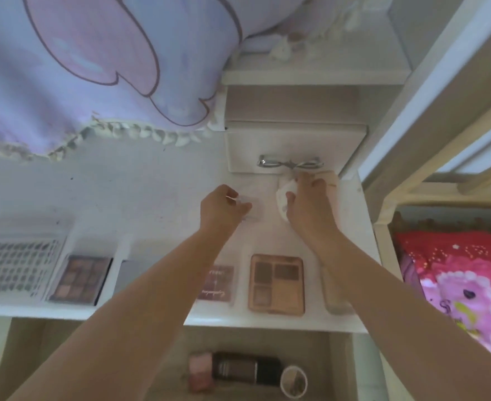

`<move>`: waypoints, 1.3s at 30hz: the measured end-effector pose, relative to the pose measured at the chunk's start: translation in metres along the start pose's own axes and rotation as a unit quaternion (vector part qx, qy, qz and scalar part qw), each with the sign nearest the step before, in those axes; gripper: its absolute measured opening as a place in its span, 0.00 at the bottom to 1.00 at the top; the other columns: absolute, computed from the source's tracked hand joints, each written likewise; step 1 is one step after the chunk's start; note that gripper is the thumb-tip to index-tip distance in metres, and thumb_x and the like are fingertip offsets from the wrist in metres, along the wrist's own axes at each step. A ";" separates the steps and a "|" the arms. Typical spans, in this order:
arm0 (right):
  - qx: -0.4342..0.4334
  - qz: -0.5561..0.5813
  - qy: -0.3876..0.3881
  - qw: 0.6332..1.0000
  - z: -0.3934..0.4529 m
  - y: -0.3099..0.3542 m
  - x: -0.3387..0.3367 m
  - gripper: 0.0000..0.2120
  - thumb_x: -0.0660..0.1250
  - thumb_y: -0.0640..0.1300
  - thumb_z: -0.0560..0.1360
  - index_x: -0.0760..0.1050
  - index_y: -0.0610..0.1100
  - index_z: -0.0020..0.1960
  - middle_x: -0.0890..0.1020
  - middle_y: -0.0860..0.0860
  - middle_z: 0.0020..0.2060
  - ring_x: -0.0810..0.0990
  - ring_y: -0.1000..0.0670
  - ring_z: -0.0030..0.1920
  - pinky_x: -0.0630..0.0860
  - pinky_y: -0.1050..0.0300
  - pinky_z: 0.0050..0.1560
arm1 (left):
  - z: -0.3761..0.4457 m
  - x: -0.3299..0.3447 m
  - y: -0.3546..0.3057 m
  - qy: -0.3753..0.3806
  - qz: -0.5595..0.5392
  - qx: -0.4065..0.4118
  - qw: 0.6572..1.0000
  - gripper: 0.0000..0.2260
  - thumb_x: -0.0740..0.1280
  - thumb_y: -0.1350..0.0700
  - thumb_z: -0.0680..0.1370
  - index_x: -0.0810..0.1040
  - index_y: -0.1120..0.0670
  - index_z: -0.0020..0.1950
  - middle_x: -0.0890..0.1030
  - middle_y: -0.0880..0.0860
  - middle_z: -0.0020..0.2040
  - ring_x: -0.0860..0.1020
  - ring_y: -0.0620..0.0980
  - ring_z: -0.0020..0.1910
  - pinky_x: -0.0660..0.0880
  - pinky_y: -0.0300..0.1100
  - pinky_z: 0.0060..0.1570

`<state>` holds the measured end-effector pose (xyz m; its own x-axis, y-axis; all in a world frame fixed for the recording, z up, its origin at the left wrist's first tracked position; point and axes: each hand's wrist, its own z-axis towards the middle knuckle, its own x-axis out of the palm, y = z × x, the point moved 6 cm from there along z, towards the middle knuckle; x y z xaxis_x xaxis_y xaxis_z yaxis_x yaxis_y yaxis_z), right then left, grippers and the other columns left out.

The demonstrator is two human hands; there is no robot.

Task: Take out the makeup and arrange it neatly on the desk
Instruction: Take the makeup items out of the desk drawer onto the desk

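small pink palette (216,283), faint script lettering, not legible

A bedroom: white desk (151,180) between cartoon bedding (94,53) and bed (455,270).

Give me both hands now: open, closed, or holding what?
Left hand: pinching a small clear case on the desk.
Right hand: gripping a small white item, identity unclear.
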<state>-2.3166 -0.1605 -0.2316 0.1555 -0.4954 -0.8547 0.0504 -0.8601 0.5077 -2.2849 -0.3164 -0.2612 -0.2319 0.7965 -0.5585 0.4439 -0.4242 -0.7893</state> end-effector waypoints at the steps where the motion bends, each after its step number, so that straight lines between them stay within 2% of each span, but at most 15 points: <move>1: -0.002 -0.016 0.002 1.000 0.002 -0.002 0.002 0.19 0.55 0.40 0.79 0.58 0.38 0.68 0.65 0.35 0.61 0.72 0.36 0.53 0.68 0.51 0.50 | 0.005 0.005 -0.001 -0.003 0.004 -0.001 1.000 0.12 0.71 0.58 0.71 0.75 0.59 0.51 0.74 0.50 0.36 0.75 0.50 0.38 0.71 0.35 0.39; 6: 0.019 -0.162 -0.016 0.986 0.011 -0.015 0.003 0.19 0.55 0.43 0.78 0.59 0.37 0.66 0.68 0.37 0.60 0.67 0.39 0.59 0.69 0.50 0.51 | 0.026 0.022 -0.008 -0.018 0.022 -0.014 1.000 0.14 0.71 0.56 0.71 0.75 0.58 0.54 0.75 0.50 0.39 0.77 0.52 0.45 0.69 0.38 0.43; 9: 0.023 -0.163 -0.012 0.986 0.015 -0.014 0.003 0.18 0.57 0.40 0.77 0.60 0.36 0.65 0.67 0.37 0.61 0.67 0.39 0.60 0.70 0.50 0.51 | 0.031 0.026 -0.013 -0.032 0.069 0.000 0.997 0.14 0.70 0.55 0.72 0.75 0.58 0.55 0.77 0.53 0.43 0.77 0.52 0.48 0.69 0.37 0.45; 13: -0.014 -0.132 -0.026 0.991 0.003 -0.008 -0.008 0.17 0.55 0.40 0.78 0.61 0.36 0.65 0.66 0.37 0.62 0.67 0.41 0.61 0.68 0.50 0.52 | 0.020 0.022 -0.019 -0.060 0.115 0.021 0.991 0.15 0.66 0.55 0.75 0.73 0.60 0.58 0.78 0.57 0.55 0.75 0.55 0.57 0.69 0.40 0.54; 15: -0.075 -0.081 -0.065 0.992 -0.024 -0.003 -0.019 0.15 0.56 0.42 0.77 0.66 0.37 0.61 0.70 0.39 0.58 0.71 0.42 0.55 0.67 0.53 0.46 | 0.001 0.013 -0.020 -0.075 0.139 0.060 0.986 0.14 0.64 0.55 0.76 0.73 0.60 0.59 0.77 0.57 0.56 0.75 0.54 0.55 0.67 0.38 0.53; 17: -0.168 0.010 -0.090 0.982 -0.071 0.005 -0.030 0.10 0.58 0.42 0.76 0.72 0.36 0.52 0.74 0.44 0.46 0.72 0.47 0.41 0.65 0.57 0.37 | -0.037 0.002 -0.018 -0.081 0.138 0.159 0.974 0.10 0.63 0.58 0.76 0.76 0.61 0.55 0.79 0.58 0.51 0.77 0.55 0.47 0.66 0.34 0.46; 19: -0.242 0.054 -0.034 0.968 -0.126 0.003 -0.025 0.09 0.59 0.43 0.74 0.74 0.38 0.43 0.73 0.50 0.36 0.71 0.51 0.31 0.66 0.61 0.29 | -0.096 -0.007 -0.010 -0.028 0.136 0.287 0.948 0.08 0.62 0.61 0.74 0.79 0.62 0.46 0.81 0.60 0.41 0.79 0.55 0.38 0.69 0.37 0.40; 21: -0.230 0.054 0.132 0.963 -0.172 -0.015 0.008 0.08 0.60 0.45 0.74 0.75 0.42 0.41 0.74 0.53 0.33 0.72 0.52 0.30 0.66 0.65 0.31 | -0.149 -0.010 0.021 0.062 0.176 0.361 0.914 0.12 0.58 0.58 0.72 0.79 0.61 0.38 0.80 0.58 0.33 0.79 0.52 0.31 0.71 0.38 0.33; 23: -0.134 0.014 0.309 0.941 -0.206 -0.045 0.054 0.05 0.62 0.46 0.75 0.74 0.47 0.44 0.76 0.53 0.36 0.74 0.51 0.38 0.66 0.65 0.36 | -0.176 -0.004 0.074 0.152 0.247 0.282 0.914 0.10 0.60 0.56 0.73 0.79 0.60 0.42 0.80 0.56 0.36 0.80 0.54 0.35 0.69 0.38 0.36; 26: -0.019 -0.124 0.352 0.928 -0.220 -0.090 0.101 0.12 0.61 0.47 0.75 0.73 0.45 0.57 0.75 0.45 0.53 0.76 0.44 0.52 0.69 0.59 0.47 | -0.187 0.008 0.160 0.237 0.350 0.016 0.906 0.13 0.60 0.56 0.77 0.72 0.58 0.59 0.77 0.60 0.55 0.74 0.59 0.56 0.70 0.45 0.50; 27: -0.005 -0.147 0.348 0.926 -0.220 -0.097 0.113 0.13 0.61 0.46 0.75 0.71 0.44 0.58 0.73 0.42 0.57 0.75 0.42 0.54 0.70 0.58 0.50 | -0.188 0.014 0.180 0.259 0.360 -0.035 0.896 0.15 0.58 0.56 0.78 0.67 0.57 0.64 0.74 0.62 0.60 0.71 0.60 0.60 0.69 0.46 0.54; 30: 0.027 -0.173 0.369 0.913 -0.217 -0.107 0.144 0.16 0.64 0.49 0.72 0.70 0.43 0.57 0.71 0.39 0.60 0.73 0.41 0.57 0.70 0.55 0.55 | -0.181 0.035 0.204 0.301 0.380 -0.073 0.872 0.20 0.59 0.53 0.78 0.61 0.55 0.69 0.69 0.61 0.66 0.67 0.62 0.64 0.66 0.49 0.62; 33: 0.081 -0.177 0.345 0.918 -0.215 -0.112 0.156 0.26 0.70 0.53 0.69 0.67 0.44 0.61 0.67 0.39 0.63 0.71 0.41 0.59 0.71 0.55 0.56 | -0.175 0.046 0.212 0.276 0.376 -0.095 0.880 0.20 0.63 0.52 0.76 0.63 0.55 0.65 0.74 0.60 0.61 0.73 0.61 0.59 0.71 0.50 0.56; 36: 0.097 -0.174 0.331 0.922 -0.210 -0.116 0.158 0.32 0.72 0.53 0.67 0.62 0.44 0.65 0.65 0.38 0.64 0.70 0.40 0.61 0.71 0.53 0.57 | -0.174 0.045 0.215 0.232 0.422 -0.102 0.870 0.18 0.55 0.59 0.78 0.58 0.52 0.68 0.70 0.65 0.60 0.73 0.62 0.57 0.73 0.51 0.52; 39: 0.080 -0.165 0.352 0.918 -0.209 -0.120 0.155 0.34 0.72 0.54 0.67 0.61 0.45 0.66 0.65 0.39 0.64 0.69 0.41 0.61 0.70 0.54 0.59 | -0.175 0.038 0.216 0.220 0.437 -0.121 0.864 0.21 0.54 0.60 0.79 0.55 0.52 0.71 0.67 0.67 0.62 0.71 0.63 0.59 0.72 0.50 0.53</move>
<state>-2.0928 -0.1088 -0.4021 0.7603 -0.0515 -0.6476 0.0726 -0.9839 0.1635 -2.0466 -0.3022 -0.4087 0.6107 0.3272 -0.7211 0.4631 -0.8862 -0.0098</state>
